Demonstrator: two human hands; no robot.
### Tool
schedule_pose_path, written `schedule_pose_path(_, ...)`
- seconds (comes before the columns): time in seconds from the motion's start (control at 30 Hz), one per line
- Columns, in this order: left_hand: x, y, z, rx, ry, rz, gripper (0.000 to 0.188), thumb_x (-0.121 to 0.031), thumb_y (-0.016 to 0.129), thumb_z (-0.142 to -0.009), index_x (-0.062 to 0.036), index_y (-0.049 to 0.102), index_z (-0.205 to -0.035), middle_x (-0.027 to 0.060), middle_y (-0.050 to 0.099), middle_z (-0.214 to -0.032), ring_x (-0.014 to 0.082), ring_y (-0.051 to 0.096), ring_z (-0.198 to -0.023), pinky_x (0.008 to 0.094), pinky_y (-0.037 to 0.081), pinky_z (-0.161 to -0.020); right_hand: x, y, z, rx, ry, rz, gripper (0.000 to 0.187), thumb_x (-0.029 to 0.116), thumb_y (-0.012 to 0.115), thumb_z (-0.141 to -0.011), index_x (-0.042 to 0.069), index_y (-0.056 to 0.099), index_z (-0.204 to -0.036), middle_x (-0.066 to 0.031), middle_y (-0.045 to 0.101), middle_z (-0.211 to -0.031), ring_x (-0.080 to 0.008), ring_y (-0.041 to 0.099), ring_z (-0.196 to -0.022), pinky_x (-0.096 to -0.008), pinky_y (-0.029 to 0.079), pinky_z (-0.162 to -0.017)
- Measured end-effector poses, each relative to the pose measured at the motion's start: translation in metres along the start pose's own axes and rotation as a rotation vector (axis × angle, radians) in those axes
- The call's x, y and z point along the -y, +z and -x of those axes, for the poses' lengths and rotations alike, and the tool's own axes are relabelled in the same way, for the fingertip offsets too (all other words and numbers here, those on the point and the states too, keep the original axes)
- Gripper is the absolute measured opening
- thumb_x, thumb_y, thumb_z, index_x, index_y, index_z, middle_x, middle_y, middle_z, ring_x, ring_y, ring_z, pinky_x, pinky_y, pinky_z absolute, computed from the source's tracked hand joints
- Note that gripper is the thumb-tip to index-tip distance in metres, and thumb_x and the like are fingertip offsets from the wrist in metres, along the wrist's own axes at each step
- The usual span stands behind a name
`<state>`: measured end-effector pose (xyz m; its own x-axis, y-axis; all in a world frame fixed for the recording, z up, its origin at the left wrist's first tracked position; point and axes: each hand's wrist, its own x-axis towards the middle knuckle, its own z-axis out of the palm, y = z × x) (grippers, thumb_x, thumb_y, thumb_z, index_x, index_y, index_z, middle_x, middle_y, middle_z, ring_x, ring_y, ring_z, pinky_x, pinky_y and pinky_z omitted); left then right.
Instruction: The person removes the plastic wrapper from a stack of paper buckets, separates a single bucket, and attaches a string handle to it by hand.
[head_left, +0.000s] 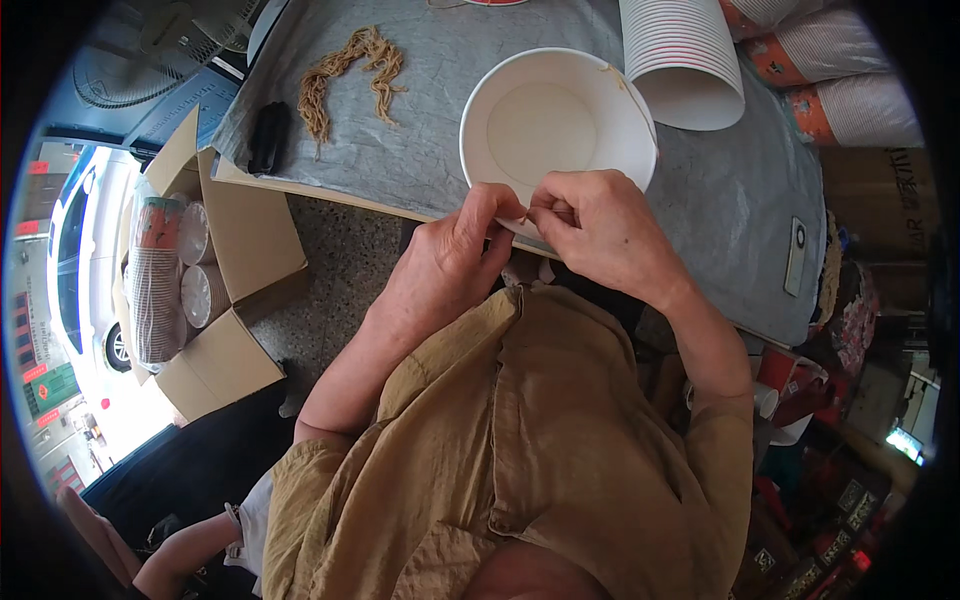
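A white paper bucket [545, 125] is tipped toward me at the table's near edge, its open mouth facing up at me. A thin tan cord [628, 88] is fixed at its far right rim and runs down along the right side. My left hand [452, 248] is closed, pinching the bucket's near rim between thumb and fingers. Against the same stretch of rim, my right hand [603, 228] pinches with thumb and forefinger. A tiny tan bit at those fingertips looks like the cord's end; the fingers hide most of it.
On the grey-covered table [420, 140] lie a bundle of tan cords [350, 70] and a black object [268, 138]. Nested white buckets [690, 65] and plastic-wrapped stacks [850, 70] stand at the far right. An open cardboard box [255, 225] holds wrapped cup stacks. Another person's arm [185, 555] shows lower left.
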<state>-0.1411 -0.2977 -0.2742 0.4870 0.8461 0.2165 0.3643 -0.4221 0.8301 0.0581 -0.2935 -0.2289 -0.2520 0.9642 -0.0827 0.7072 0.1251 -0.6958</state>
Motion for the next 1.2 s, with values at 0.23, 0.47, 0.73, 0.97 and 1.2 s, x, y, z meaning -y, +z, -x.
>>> schedule_pose_path(0.23, 0.003, 0.001, -0.001, -0.024, 0.021, 0.011, 0.03, 0.001, 0.059, -0.092, -0.0069, 0.048, -0.118, 0.0148, 0.072, -0.102, 0.0373, 0.073, -0.09, 0.0442, 0.06, -0.071, -0.002, -0.003, 0.002, 0.047, 0.039, -0.118, 0.013, 0.01, 0.068, -0.087, -0.001, 0.073, -0.09, -0.0197, 0.071, -0.078, -0.036, 0.071, -0.075, -0.0429, 0.054, -0.069)
schedule_pose_path(0.47, 0.002, 0.0, -0.001, 0.003, 0.03, 0.011, 0.03, 0.002, 0.059, -0.091, -0.0077, 0.048, -0.117, 0.0129, 0.072, -0.098, 0.0366, 0.073, -0.085, 0.0444, 0.06, -0.068, -0.002, -0.003, 0.002, 0.054, 0.034, -0.053, 0.014, 0.012, 0.068, -0.087, 0.0, 0.073, -0.09, -0.0193, 0.071, -0.078, -0.037, 0.07, -0.075, -0.0445, 0.054, -0.07)
schedule_pose_path(0.73, -0.001, -0.005, -0.004, 0.089, -0.012, -0.051, 0.033, 0.001, 0.063, -0.091, -0.0073, 0.051, -0.121, 0.0103, 0.075, -0.103, 0.0295, 0.076, -0.092, 0.036, 0.061, -0.079, -0.003, -0.006, 0.004, 0.024, 0.0, -0.004, 0.016, 0.015, 0.068, -0.086, 0.0, 0.074, -0.088, -0.019, 0.07, -0.077, -0.0379, 0.07, -0.076, -0.0462, 0.054, -0.071)
schedule_pose_path(0.97, -0.004, -0.004, -0.015, 0.032, 0.022, -0.01, 0.043, 0.002, 0.065, -0.091, -0.0091, 0.052, -0.13, 0.0082, 0.076, -0.098, 0.0226, 0.076, -0.082, 0.0323, 0.061, -0.072, 0.002, -0.013, 0.014, -0.246, -0.176, -0.065, 0.021, 0.007, 0.071, -0.087, 0.002, 0.069, -0.108, -0.0167, 0.068, -0.1, -0.0365, 0.069, -0.083, -0.042, 0.055, -0.072)
schedule_pose_path(1.2, -0.017, -0.004, -0.04, -0.113, -0.08, 0.204, 0.051, 0.004, 0.065, -0.089, -0.0107, 0.05, -0.135, 0.0131, 0.076, -0.097, 0.0228, 0.077, -0.082, 0.0327, 0.061, -0.068, -0.009, 0.025, 0.031, -0.61, -0.187, -0.202, 0.026, -0.006, 0.073, -0.082, 0.0, 0.065, -0.107, -0.0129, 0.066, -0.099, -0.0307, 0.068, -0.089, -0.0384, 0.055, -0.073)
